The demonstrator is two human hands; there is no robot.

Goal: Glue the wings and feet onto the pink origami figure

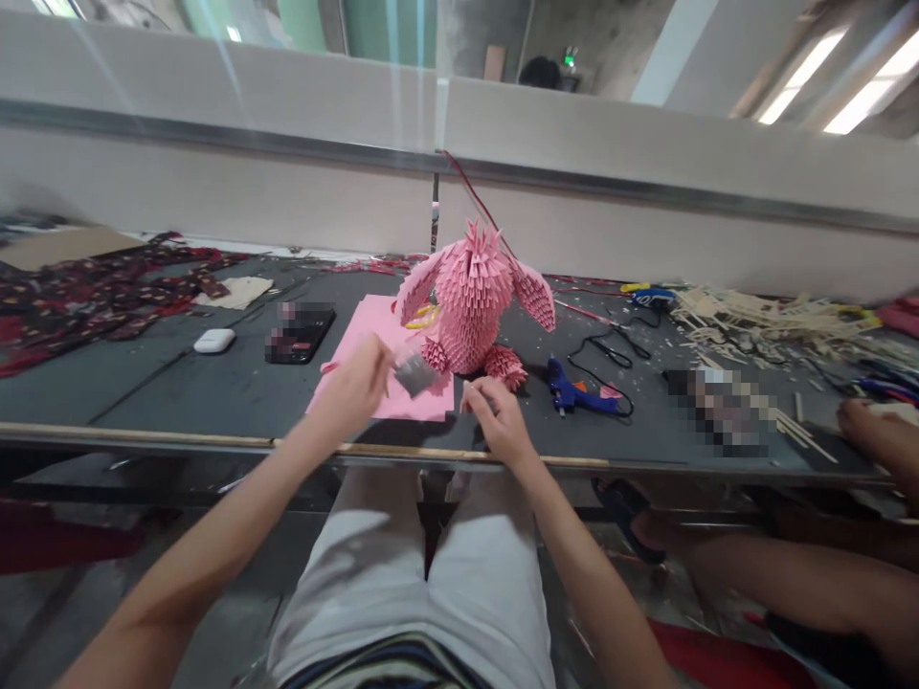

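A pink rabbit-like figure [474,297] of folded paper pieces sits upright on the dark table, with long drooping ears. Pink paper sheets [355,335] lie to its left and partly under my left hand [365,375]. That hand is blurred, its fingers pinched together; whatever may be in them is too small to make out. Just right of its fingertips is a small grey square piece [416,374], apparently lying on the paper. My right hand [498,413] rests near the table's front edge, below the figure's foot. Its thumb and forefinger come together, and what they hold cannot be made out.
Right of the figure lies a blue glue gun [578,390] with a black cord. Phones [305,332] and a white earbud case [214,341] are on the table. Thin wooden sticks [747,321] pile up at right, near another person's hand [880,431]. A partition [287,191] backs the table.
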